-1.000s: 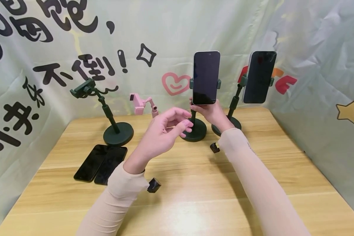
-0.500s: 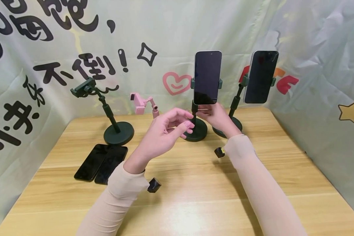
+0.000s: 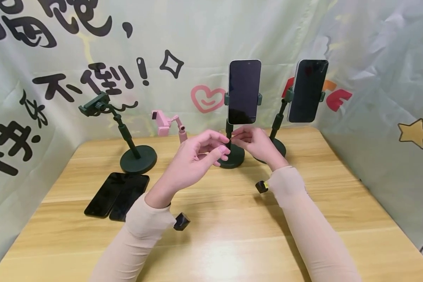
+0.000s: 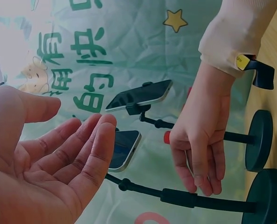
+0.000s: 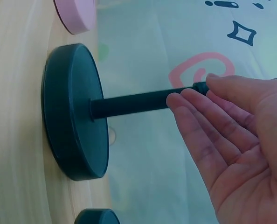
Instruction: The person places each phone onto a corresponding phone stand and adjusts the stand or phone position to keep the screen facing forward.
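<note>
My left hand hovers over the table with its fingers loosely bent and holds nothing; its palm shows in the left wrist view. My right hand is at the pole of the middle dark green phone stand, fingertips right beside it and not wrapped round it. That stand's round base rests on the table, and its clamp carries an upright smartphone. To the right, a second green stand carries another smartphone, slightly tilted.
At the left stands a green phone stand with an unfilled clamp. A pink stand is partly behind my left hand. Two black smartphones lie side by side on the wooden table. A printed cloth hangs behind.
My right hand has come down from just under the middle phone to lower on the pole, its fingers loosening. The left hand stays in place. The head view has shifted slightly.
</note>
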`<state>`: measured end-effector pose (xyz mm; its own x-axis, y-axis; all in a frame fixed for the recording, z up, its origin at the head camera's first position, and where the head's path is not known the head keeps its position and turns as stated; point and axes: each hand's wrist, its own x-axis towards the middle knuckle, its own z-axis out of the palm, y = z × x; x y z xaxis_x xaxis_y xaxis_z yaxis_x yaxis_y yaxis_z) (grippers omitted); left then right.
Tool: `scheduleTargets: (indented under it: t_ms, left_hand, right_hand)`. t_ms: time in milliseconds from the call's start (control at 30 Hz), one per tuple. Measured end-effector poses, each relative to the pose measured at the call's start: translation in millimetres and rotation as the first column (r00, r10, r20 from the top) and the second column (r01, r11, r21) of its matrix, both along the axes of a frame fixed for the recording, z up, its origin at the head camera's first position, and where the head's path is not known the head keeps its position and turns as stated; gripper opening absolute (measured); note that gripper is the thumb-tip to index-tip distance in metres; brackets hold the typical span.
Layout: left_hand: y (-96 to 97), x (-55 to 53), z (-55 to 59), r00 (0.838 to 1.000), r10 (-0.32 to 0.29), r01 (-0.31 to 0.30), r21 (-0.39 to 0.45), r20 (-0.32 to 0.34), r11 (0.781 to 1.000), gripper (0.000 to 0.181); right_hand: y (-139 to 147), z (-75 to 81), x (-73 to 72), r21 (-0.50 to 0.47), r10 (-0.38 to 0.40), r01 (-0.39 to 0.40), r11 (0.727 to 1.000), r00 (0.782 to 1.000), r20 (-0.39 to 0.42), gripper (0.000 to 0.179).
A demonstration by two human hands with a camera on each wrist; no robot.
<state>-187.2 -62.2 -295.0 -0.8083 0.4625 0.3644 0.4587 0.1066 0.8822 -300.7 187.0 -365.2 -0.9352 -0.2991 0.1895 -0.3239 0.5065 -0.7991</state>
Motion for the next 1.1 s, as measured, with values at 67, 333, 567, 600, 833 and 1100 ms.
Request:
scheduleTargets:
  t_ms: [67,333,567,600,833,1100]
  left_hand:
    - [-1.5,0.1,-0.2,1.000,0.004,-0.004,-0.009,-0.001,1.000,0.019]
    - [-6.5,-2.3,-3.2,1.000,0.020,-0.021,-0.054,-0.016,0.998,0.016]
    - [-14.0,-2.4,-7.2,0.999,0.031,-0.032,-0.094,-0.017,0.995,0.018]
    - [-15.2,-2.3,-8.0,0.999,0.033,-0.034,-0.100,-0.018,0.994,0.018]
    - [-24.6,-2.9,-16.3,0.999,0.042,-0.046,-0.145,-0.026,0.988,0.020]
    - [-40.7,-1.7,-26.6,0.998,0.063,-0.064,-0.189,-0.010,0.980,0.021]
  right_hand:
    - [-3.3,-1.1,-0.3,-0.009,0.014,-0.014,1.000,1.000,0.000,0.029]
    - [-11.0,0.0,4.0,-0.024,0.058,-0.058,0.998,0.998,0.001,0.031]
    - [-15.0,1.1,8.3,-0.025,0.093,-0.093,0.995,0.996,-0.005,0.038]
    - [-15.4,0.8,8.6,-0.024,0.098,-0.098,0.995,0.995,-0.006,0.038]
    - [-18.5,-0.5,13.0,-0.009,0.115,-0.115,0.993,0.993,-0.004,0.035]
    - [-21.7,-2.0,15.1,0.007,0.124,-0.124,0.992,0.992,-0.007,0.033]
